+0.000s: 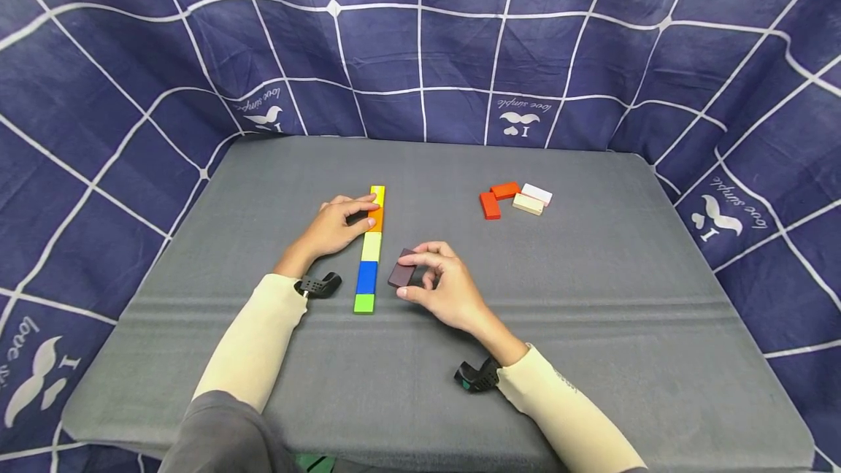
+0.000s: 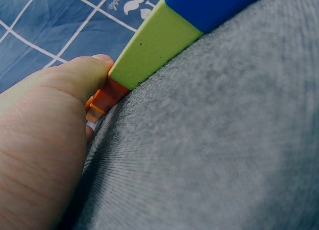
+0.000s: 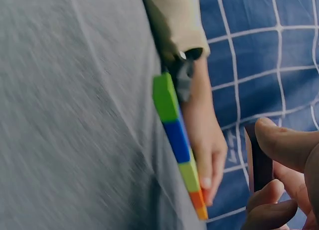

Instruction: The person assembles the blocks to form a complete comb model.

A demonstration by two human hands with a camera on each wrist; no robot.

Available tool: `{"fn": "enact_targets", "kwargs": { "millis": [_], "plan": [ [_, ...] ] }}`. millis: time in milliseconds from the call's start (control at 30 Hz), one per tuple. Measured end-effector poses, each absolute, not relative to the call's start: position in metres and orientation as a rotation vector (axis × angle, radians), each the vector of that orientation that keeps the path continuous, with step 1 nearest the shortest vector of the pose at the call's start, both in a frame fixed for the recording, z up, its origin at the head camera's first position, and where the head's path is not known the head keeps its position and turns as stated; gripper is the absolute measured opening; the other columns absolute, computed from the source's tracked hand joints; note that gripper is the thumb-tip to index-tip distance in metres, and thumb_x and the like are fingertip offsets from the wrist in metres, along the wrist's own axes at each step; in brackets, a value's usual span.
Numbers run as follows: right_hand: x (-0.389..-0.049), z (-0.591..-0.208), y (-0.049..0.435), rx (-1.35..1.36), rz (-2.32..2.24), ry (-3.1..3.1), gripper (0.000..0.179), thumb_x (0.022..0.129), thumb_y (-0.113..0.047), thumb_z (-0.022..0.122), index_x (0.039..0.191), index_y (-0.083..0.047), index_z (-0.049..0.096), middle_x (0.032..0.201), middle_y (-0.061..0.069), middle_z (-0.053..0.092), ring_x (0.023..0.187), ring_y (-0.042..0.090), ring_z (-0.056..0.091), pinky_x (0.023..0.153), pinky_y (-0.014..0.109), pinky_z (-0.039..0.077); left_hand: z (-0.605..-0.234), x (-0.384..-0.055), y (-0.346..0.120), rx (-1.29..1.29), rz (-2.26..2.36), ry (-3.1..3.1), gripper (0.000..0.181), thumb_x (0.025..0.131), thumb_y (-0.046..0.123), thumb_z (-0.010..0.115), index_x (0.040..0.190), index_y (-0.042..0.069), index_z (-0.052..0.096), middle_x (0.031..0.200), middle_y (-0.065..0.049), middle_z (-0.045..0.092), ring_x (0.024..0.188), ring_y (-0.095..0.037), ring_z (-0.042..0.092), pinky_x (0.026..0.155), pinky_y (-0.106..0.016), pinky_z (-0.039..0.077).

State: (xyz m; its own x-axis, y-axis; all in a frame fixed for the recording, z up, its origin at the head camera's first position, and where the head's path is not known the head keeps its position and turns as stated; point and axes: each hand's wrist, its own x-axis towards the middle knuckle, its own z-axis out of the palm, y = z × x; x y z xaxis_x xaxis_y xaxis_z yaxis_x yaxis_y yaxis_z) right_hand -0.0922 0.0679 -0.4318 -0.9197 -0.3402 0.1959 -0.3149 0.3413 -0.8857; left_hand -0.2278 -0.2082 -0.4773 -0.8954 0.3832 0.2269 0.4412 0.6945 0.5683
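A straight row of flat blocks runs away from me: a green block [image 1: 363, 304] nearest, then a blue block [image 1: 366, 277], a pale yellow-green block [image 1: 371, 247], an orange block [image 1: 376, 219] and a yellow block [image 1: 377, 191] at the far end. My left hand [image 1: 333, 226] lies along the row's left side, its thumb and fingertips touching the orange block. To the right of the row, my right hand [image 1: 447, 285] pinches a dark brown-purple block [image 1: 402, 272] between thumb and fingers. That block is tilted in the right wrist view, beside the thumb [image 3: 279, 142].
Farther back on the right lie two red blocks [image 1: 490, 206], a cream block [image 1: 528, 204] and a white block [image 1: 537, 194], close together. Grey cloth [image 1: 624, 268] covers the table. A blue curtain [image 1: 453, 42] with white grid lines surrounds it.
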Motion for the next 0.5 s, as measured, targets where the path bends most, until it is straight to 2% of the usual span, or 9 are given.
{"fn": "enact_targets", "kwargs": {
  "millis": [500],
  "plan": [
    [-0.066, -0.445, 0.036, -0.834, -1.490, 2.442, 0.042, 0.074, -0.020, 0.090, 0.114, -0.021, 0.076, 0.121, -0.005, 0.054, 0.057, 0.002, 0.047, 0.057, 0.018, 0.042, -0.476, -0.227, -0.208, -0.706, -0.981, -2.787, 0.038, 0.096, 0.033, 0.068, 0.133, 0.024, 0.067, 0.149, 0.005, 0.055, 0.124, -0.024, 0.053, 0.099, -0.047, 0.029]
  ]
}}
